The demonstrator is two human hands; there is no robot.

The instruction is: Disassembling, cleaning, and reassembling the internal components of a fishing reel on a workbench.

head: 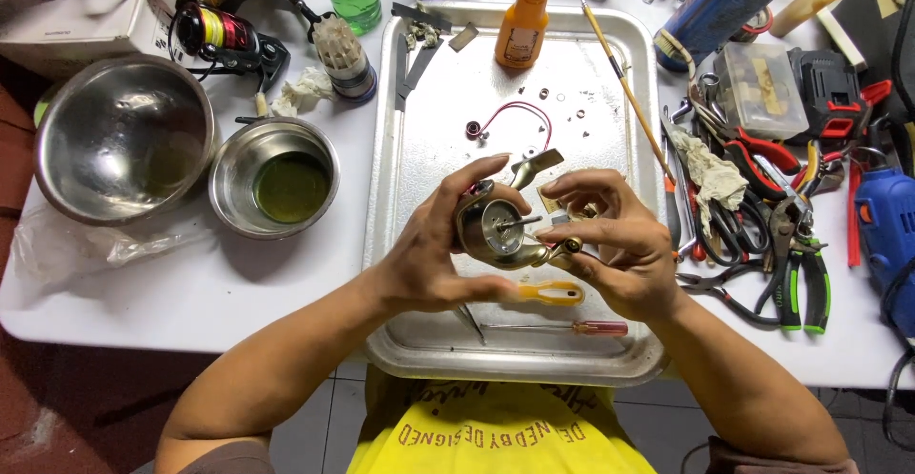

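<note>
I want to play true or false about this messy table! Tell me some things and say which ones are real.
1. Both hands hold a gold fishing reel body over the metal tray. True.
2. The left hand holds a hammer. False: it grips the reel body, as does the right hand.
3. The small steel bowl holds greenish liquid. True.
4. The orange bottle lies on the floor. False: it stands upright at the tray's far edge.
5. A yellow-handled screwdriver lies in the tray under the hands. True.
</note>
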